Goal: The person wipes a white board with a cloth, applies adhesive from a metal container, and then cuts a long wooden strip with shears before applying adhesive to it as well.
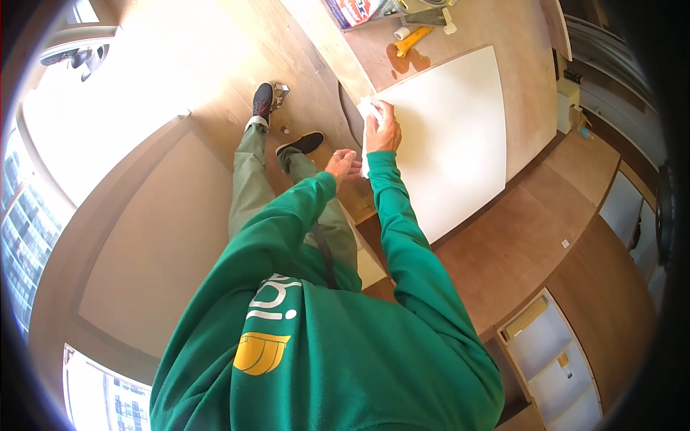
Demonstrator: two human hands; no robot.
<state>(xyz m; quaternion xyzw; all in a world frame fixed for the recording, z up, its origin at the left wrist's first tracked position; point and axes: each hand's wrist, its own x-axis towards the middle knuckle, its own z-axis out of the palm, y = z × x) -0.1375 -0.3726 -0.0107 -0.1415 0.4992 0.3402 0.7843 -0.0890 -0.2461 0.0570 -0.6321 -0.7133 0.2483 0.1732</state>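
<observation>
Head view: right hand (pixel 384 131) pinching a crumpled white cloth (pixel 370 109) at the near left edge of a white board (pixel 453 136). Left hand (pixel 343 165) just beside the cloth's lower end, fingers loosely bent; cannot tell whether they grip anything. Board flat on a wooden worktop (pixel 530 108); yellow tool (pixel 413 41) and brown wet-looking patch (pixel 404 62) beyond. Pale floor (pixel 215 65) left, window (pixel 36 241) farther left.

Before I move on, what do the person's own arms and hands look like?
Both arms wear long green sleeves: the left sleeve and right sleeve are loose, creased fabric, with no printing visible on them. The left hand and right hand are ungloved. No cables show on either arm.
</observation>
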